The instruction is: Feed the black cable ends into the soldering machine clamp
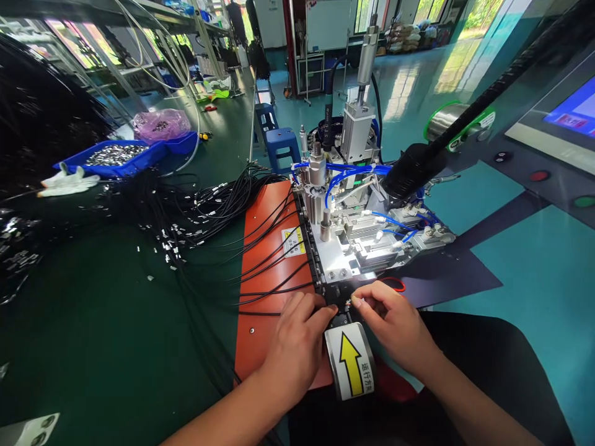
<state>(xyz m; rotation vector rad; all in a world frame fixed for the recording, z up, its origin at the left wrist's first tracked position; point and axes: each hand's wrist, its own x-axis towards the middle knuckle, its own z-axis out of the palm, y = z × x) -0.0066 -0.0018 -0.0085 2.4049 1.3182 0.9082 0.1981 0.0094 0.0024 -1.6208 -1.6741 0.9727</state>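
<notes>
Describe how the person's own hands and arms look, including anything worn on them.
The left hand and right hand are both ungloved, with no ring visible. Both forearms are bare as far as the view shows: no sleeve, watch, bracelet or cable appears on either.

Machine (360, 133): blocks my way straight ahead.
Orange plate (260, 350): black cables (223, 207) cross it, obstructing me leftward.
Green tabletop (116, 347): I can pass over its near part.

glossy teal floor (525, 260), blue stools (280, 136), whiteboard (328, 26), bright windows (428, 11)
</notes>
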